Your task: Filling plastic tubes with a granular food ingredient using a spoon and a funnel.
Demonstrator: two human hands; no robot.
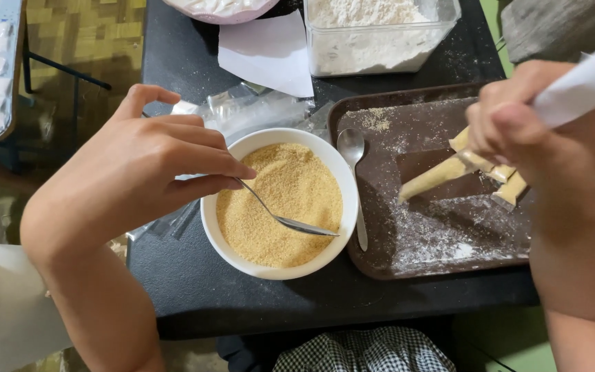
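Holding a spoon (290, 222) over crumbs, left hand (139, 176).

Overhead view of a work area. A black table (194, 282) with a matte top, lightly dusted with white powder near its far edge, fills the centre of the view. Left of it lies a floor of woven straw matting (84, 41) in yellow-brown squares, crossed by the thin dark metal legs of a neighbouring stand (63, 72). At the far left edge a pale tray (9, 83) overhangs the matting. At the upper right a weathered grey wooden plank (552, 24) lies beside a strip of green floor (494, 21), and green floor shows again at the lower right. Lighting is soft and even, with faint shadows.
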